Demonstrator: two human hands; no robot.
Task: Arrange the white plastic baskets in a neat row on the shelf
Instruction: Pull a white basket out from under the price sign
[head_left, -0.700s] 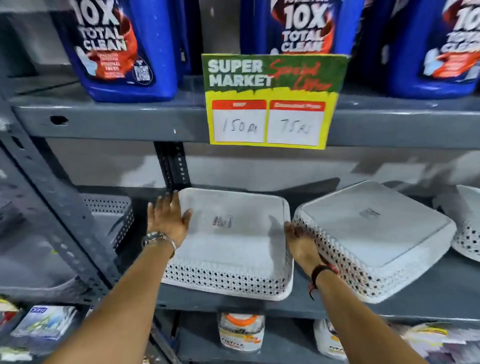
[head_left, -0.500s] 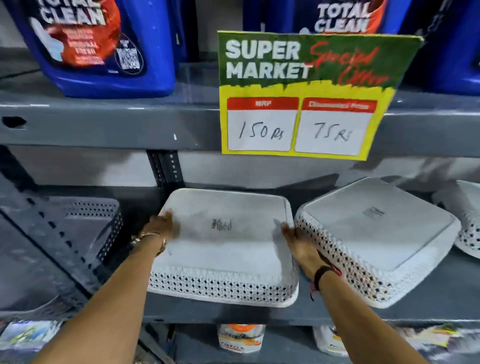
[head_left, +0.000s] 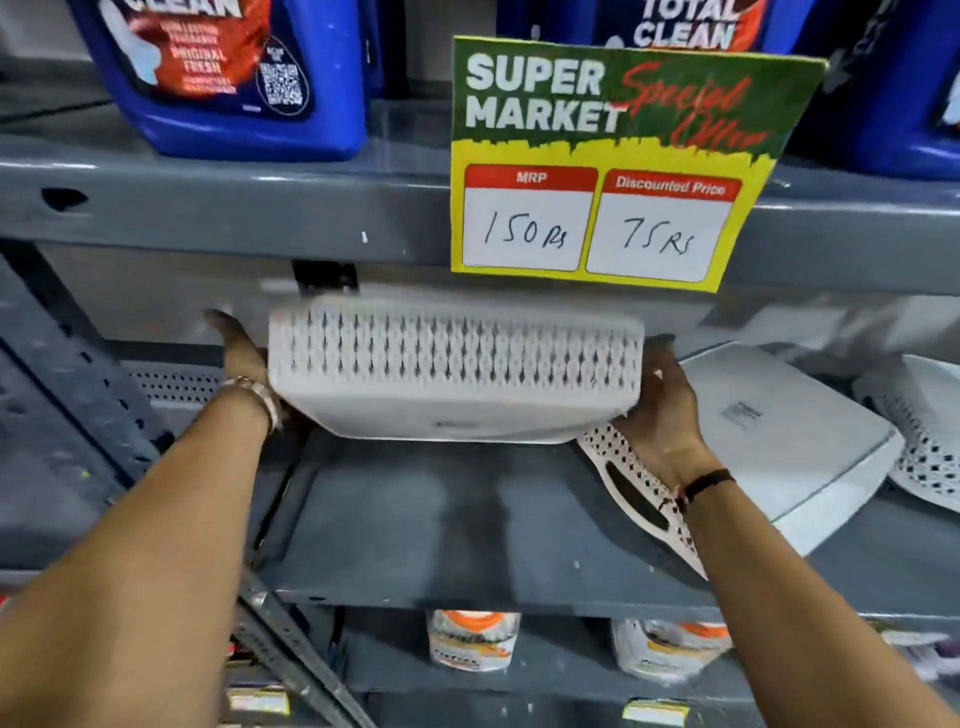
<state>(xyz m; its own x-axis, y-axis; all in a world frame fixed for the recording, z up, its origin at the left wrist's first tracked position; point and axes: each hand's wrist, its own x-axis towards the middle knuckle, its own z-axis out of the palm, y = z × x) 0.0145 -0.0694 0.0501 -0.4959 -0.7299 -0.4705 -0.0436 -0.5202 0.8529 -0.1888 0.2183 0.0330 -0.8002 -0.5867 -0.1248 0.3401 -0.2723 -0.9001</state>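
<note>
I hold a white perforated plastic basket (head_left: 457, 369) lifted off the grey shelf (head_left: 441, 525), tipped so its latticed side faces me. My left hand (head_left: 241, 353) grips its left end and my right hand (head_left: 660, 400) grips its right end. To the right, a second white basket (head_left: 795, 441) lies upside down and askew on the same shelf. A third white basket (head_left: 924, 431) shows partly at the right edge. Another perforated basket (head_left: 171, 387) sits in the shadowed bay on the left.
A green and yellow price sign (head_left: 608, 166) hangs from the upper shelf edge just above the lifted basket. Blue detergent jugs (head_left: 228, 78) stand on that upper shelf. A slanted metal upright (head_left: 78, 364) crosses the left side. Packaged goods (head_left: 472, 639) sit on the shelf below.
The basket was lying upside down on the shelf with both hands at its sides. Now both hands have lifted it and tilted it up on edge.
</note>
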